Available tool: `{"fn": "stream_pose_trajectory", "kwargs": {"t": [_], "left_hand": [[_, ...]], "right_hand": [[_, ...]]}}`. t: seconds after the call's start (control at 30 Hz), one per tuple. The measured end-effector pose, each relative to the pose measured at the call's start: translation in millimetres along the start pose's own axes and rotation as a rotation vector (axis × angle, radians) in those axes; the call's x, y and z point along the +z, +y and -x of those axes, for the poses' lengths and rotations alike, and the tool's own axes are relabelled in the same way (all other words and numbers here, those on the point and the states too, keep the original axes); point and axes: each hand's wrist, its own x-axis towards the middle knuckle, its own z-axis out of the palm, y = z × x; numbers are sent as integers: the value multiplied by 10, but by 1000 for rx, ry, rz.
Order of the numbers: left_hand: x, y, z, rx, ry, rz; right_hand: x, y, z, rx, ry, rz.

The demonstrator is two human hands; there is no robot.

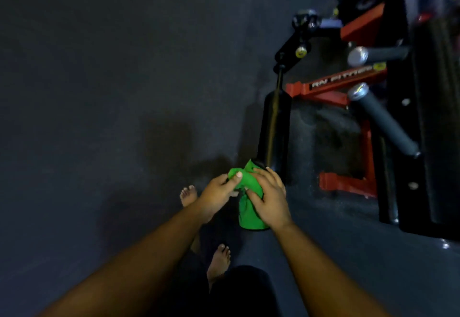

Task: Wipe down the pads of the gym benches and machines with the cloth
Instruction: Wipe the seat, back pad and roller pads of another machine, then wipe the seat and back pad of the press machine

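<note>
The left hand (219, 193) pinches a bunched corner of the green cloth (249, 202), its thumb pressed on top of the fabric and its fingers curled beneath. The right hand (270, 198) lies over the cloth from the 3 o'clock side, fingers spread and bent around it, gripping it against the near end of a black roller pad (273, 127). The cloth sits between the two hands, wrapped over that pad end, with its lower part hanging down toward 6 o'clock below the right palm. The pad runs away from the hands toward 12 o'clock, where a black arm (291, 47) joins it. At 2 to 3 o'clock stands a gym machine with a red frame (333, 87) and two grey-gripped handles (383, 120); this area is blurred. Two bare feet (219, 262) stand on the dark floor (99, 92), one just at 9 o'clock of the left hand, the other at 6 o'clock.
</note>
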Motion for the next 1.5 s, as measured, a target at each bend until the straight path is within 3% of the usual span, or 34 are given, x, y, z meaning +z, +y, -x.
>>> {"fn": "stream_pose_trajectory", "kwargs": {"t": [0.13,0.33,0.5,0.67,0.8,1.0,1.07,1.2,1.37,1.43,1.5], "left_hand": [[-563,411,956,299,170,-29],[-1667,689,2378,542,459,-240],[-2577,692,3151,668,638,-534],[-3644,582,3998,630,767,-612],[-4484,390,4542,573,939,-771],[-5645,-33,5181,285,1037,-1166],[-5984,-246,5308,221,1010,-1045],[-6540,-619,5514,164,1090,-566],[-7212,-821,5669,63,1274,-410],[-7524,-860,5729,86,1326,-267],[-7824,-909,5814,120,1375,-62]], "right_hand": [[-246,-952,18,-142,5,-97],[-470,-2640,19,-384,-131,-380],[-316,-3846,-204,-678,-254,-183],[121,-5220,-405,-850,-211,-40],[461,-6205,-369,-899,-276,-44],[1046,-7360,-240,-882,-336,-162],[1242,-7634,-266,-861,-346,-162],[1661,-8211,-431,-875,-312,-125],[2230,-8907,-847,-983,-263,211],[2541,-9185,-1058,-1062,-293,238],[2854,-9483,-1259,-1016,-429,147]]}}
